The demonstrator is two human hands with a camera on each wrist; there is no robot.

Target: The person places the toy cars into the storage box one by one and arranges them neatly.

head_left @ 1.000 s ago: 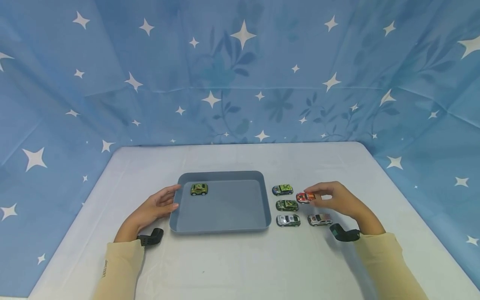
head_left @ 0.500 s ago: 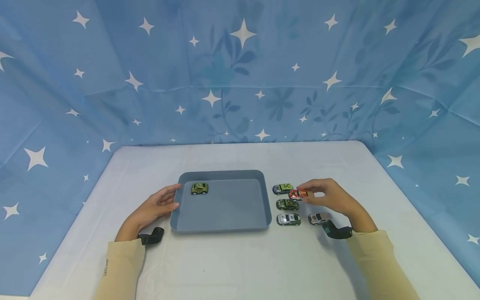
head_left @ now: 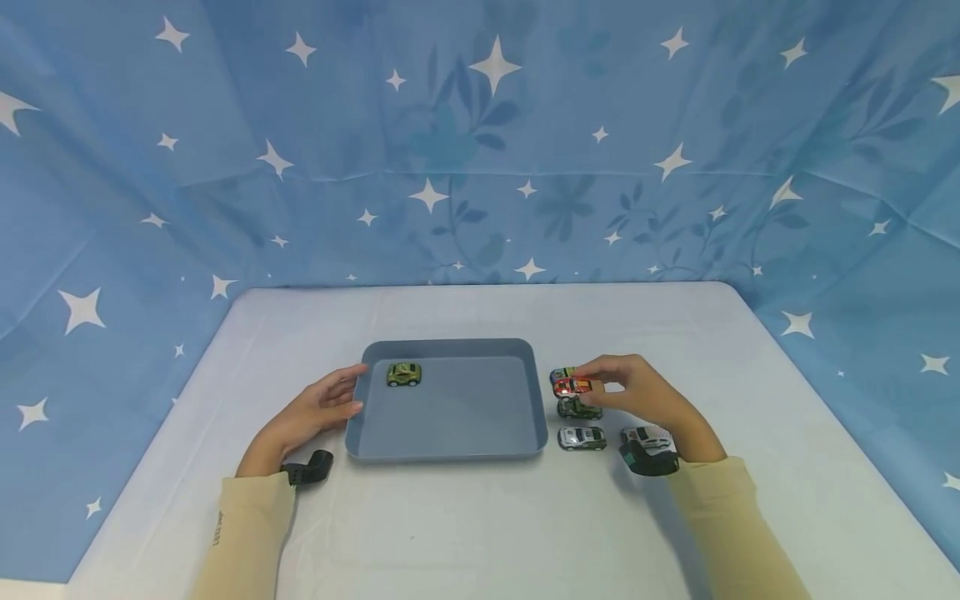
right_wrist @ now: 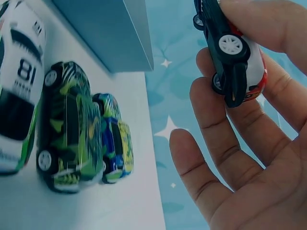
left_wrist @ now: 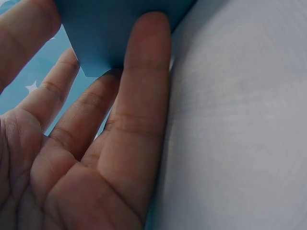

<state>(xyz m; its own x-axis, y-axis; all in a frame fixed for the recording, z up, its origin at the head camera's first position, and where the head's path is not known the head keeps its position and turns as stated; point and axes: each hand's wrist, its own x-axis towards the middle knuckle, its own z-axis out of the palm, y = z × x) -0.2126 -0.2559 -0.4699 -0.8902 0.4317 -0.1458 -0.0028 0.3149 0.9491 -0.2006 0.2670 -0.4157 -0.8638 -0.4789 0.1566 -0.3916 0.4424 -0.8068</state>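
Right hand (head_left: 641, 393) pinches the red toy car (head_left: 573, 386) at its fingertips, lifted off the tabletop (head_left: 480, 517), above the green car (head_left: 578, 408) and just beside the blue-green car (head_left: 561, 373). Car's long axis runs left-right in the head view; which end is the front, cannot tell. Wrist view: wheels face the camera, car sits at the tips, clear of the palm. Left hand (head_left: 311, 414), fingers straight, rests against the left wall of the blue tray (head_left: 450, 454).
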